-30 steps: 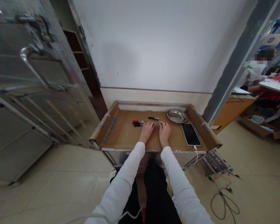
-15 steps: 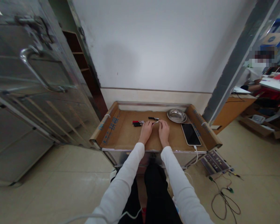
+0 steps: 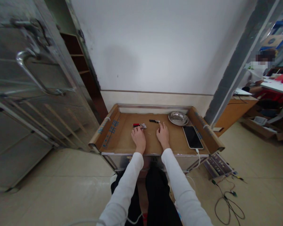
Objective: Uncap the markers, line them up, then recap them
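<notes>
A small group of red and black pens (image 3: pixel 137 125) lies on the cardboard-lined cart top (image 3: pixel 124 141), left of centre. My left hand (image 3: pixel 138 138) is at the near side of this group, fingertips against it, and whether it grips a pen is too small to tell. One black pen (image 3: pixel 153 121) with a silvery end lies apart, farther right. The fingertips of my right hand (image 3: pixel 163 135) are at that pen's right end, with the fingers slightly apart and nothing visible in them.
Behind and right of my right hand sits a round metal dish (image 3: pixel 178 118). A phone (image 3: pixel 192 137) with a white cable lies at the right. Raised cardboard edges flank the cart top. A person sits at the far right.
My hands have moved apart. The left has gone left to the pen group; the right has shifted slightly, and the silvery item between the fingertips is no longer there.
</notes>
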`<action>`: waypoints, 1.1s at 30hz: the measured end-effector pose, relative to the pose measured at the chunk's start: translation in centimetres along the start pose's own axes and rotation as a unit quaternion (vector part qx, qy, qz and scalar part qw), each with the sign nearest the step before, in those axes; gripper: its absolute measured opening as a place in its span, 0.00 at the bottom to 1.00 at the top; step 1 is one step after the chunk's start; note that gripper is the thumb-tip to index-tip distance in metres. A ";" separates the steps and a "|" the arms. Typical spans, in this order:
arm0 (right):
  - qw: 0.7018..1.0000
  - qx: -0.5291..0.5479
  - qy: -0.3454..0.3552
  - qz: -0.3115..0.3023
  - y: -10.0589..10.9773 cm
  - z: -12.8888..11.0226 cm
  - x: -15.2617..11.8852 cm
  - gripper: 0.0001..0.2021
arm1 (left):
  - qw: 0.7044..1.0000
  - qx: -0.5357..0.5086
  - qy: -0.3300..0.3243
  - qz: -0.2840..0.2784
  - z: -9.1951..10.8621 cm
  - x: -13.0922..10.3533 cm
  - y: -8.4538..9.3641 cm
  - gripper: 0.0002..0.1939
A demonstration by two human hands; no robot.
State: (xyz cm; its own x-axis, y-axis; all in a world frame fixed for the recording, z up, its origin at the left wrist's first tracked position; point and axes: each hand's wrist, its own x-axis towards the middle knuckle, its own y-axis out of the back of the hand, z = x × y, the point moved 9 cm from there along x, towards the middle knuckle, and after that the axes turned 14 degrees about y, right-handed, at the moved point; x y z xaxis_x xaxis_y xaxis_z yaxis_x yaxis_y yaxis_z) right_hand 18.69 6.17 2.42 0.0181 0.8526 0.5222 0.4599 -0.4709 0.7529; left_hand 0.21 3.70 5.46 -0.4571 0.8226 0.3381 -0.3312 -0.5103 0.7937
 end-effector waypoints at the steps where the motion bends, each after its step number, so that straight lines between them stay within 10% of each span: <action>1: 1.000 -0.012 -0.004 -0.007 -0.2 0.1 0.0 0.25 | 1.000 0.010 0.004 -0.007 -0.1 0.1 -0.3 0.11; 11: 0.998 -0.054 -0.014 0.032 0.0 -0.6 -0.2 0.25 | 1.000 -0.015 -0.009 -0.016 0.3 0.2 -0.7 0.13; 19: 0.998 -0.047 0.000 0.032 0.2 -0.3 0.0 0.21 | 0.955 -0.056 -0.246 -0.158 3.3 -3.3 -2.7 0.12; 33: 0.997 -0.077 0.001 0.004 0.6 -0.5 -0.1 0.13 | 0.956 -0.117 -0.201 -0.177 4.0 -1.9 -6.0 0.09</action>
State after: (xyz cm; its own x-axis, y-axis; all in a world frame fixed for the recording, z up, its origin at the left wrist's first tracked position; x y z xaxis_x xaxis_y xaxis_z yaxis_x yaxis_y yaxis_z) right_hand 18.54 5.66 3.06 0.0199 0.8486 0.5286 0.3184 -0.5066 0.8012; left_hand 6.33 6.22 2.05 0.0558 0.9603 0.2733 -0.6041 -0.1855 0.7750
